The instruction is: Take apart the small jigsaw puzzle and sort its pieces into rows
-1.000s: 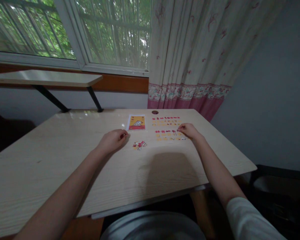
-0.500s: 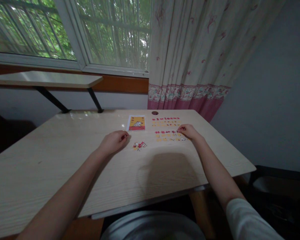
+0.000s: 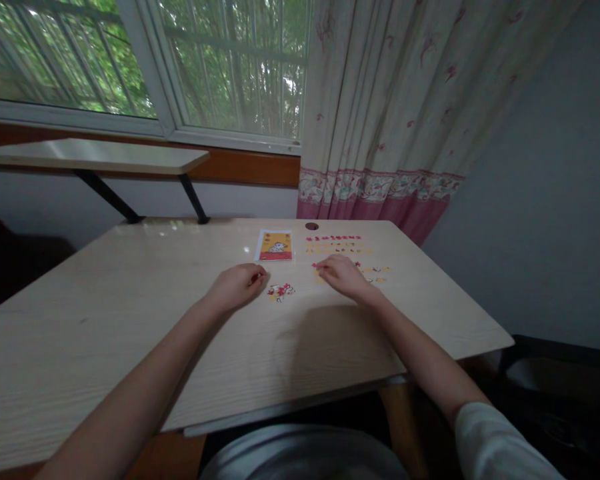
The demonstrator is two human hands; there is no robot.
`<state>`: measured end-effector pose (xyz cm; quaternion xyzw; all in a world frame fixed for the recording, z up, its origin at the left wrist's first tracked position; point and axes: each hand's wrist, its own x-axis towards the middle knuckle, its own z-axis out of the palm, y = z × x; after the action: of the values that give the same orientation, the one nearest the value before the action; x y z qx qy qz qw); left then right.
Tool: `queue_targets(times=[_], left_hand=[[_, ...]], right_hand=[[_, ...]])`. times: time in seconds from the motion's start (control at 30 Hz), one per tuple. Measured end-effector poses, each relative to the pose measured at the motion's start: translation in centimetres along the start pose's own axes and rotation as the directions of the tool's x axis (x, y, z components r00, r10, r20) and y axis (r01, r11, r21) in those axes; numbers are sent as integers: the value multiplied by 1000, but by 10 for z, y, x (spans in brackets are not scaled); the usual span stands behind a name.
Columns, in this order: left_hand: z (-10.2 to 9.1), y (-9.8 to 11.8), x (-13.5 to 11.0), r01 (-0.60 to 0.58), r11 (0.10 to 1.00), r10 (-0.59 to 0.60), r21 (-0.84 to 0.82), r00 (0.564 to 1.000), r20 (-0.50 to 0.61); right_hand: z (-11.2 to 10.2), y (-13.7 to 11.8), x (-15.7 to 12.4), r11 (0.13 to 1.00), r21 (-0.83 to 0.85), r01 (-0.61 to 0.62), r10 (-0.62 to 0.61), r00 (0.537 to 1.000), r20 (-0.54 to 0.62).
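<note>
My left hand (image 3: 240,283) rests curled on the table just left of a small pile of jigsaw puzzle pieces (image 3: 281,292), its fingers closed. Whatever may be in those fingers is too small to make out. Over the left part of the lower rows hovers my right hand (image 3: 343,273), fingertips drawn together and pointing left, their contents hidden. Red puzzle pieces (image 3: 334,238) lie in a row at the back, with yellow ones in front. More yellow pieces (image 3: 379,270) show right of my right hand. The picture card (image 3: 276,247), yellow and red with a white animal, lies behind the pile.
The pale wooden table (image 3: 220,380) has a round cable hole (image 3: 311,227) near its back edge. A raised shelf (image 3: 95,157) on black brackets stands at the back left. Behind are a window and a patterned curtain (image 3: 380,133). A dark chair (image 3: 555,373) stands at the right.
My right hand has moved left from the right part of the lower rows toward their left end. My left hand stays beside the pile, slightly nearer to it.
</note>
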<state>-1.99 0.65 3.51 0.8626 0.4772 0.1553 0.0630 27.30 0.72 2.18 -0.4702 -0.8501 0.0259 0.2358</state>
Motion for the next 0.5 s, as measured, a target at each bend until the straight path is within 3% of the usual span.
queue_targets(times=[0.1, 0.2, 0.5], left_hand=[[5, 5, 1, -54, 999, 54, -9, 998, 28], [8, 12, 1, -91, 995, 92, -28, 995, 37], [15, 33, -2, -179, 984, 178, 11, 983, 47]], right_hand=[[14, -33, 2, 995, -18, 97, -94, 989, 114], [23, -51, 1, 995, -31, 99, -92, 980, 175], [41, -59, 0, 999, -41, 30, -27, 996, 80]])
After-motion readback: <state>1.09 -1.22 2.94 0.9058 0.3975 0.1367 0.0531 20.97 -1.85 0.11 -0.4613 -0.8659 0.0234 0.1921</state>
